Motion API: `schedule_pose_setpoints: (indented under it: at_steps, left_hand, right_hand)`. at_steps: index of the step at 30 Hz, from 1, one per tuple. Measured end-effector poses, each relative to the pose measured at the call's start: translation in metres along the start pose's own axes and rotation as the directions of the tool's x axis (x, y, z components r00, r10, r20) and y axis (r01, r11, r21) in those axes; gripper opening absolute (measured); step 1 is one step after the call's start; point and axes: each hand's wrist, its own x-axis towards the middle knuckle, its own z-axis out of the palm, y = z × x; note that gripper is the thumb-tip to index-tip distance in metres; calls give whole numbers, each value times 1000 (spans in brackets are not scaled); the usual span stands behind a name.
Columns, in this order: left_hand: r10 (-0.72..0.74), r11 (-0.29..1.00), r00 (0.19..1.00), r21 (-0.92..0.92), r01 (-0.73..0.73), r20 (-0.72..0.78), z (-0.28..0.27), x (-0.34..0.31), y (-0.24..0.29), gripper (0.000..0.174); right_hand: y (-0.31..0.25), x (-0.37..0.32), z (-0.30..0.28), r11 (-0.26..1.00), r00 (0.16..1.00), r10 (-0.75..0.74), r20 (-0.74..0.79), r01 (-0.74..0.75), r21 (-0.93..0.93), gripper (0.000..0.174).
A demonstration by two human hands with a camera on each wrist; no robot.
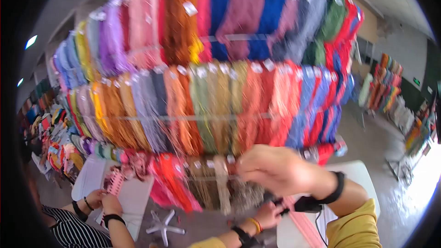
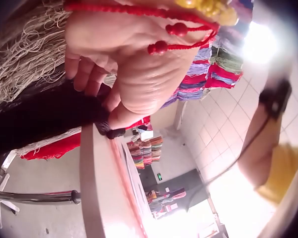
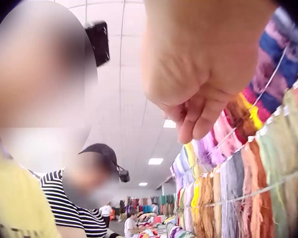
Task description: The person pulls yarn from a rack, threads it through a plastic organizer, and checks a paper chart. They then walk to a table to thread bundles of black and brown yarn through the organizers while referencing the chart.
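The left hand is low at the edge of a white table, its fingers and thumb curled round dark material that stretches leftward in the left wrist view. A pink openwork strip lies on the table just right of that hand. Raised above it and in front of the hanging yarn, the right hand has curled fingers; nothing shows in its grasp. It is blurred in the head view.
Rows of coloured yarn skeins hang across the front. At the left, a person in a striped top handles a pink strip over another white table. A white star-shaped chair base stands between the tables.
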Motion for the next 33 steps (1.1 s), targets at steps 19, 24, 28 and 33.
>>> schedule_pose_setpoints:
  at_steps: [19,24,28,33]
  left_hand:
    - [-592,731,806,-436,525,-20,22,15,9,24]
    - [-696,612,717,-496,616,31,23,16,13,24]
    - [-682,627,730,-540,562,-31,32,16,12,25]
    - [-682,649,726,-526,550,-83,32,18,12,24]
  right_hand:
    - [57,-358,40,335,155,933,-325,-703,627,16]
    - [71,-322,110,143,184,982,-34,-625,768,15]
    - [66,-312,120,53,129,991,43,-663,747,14]
    - [71,-310,123,72,109,994,6,-695,715,13]
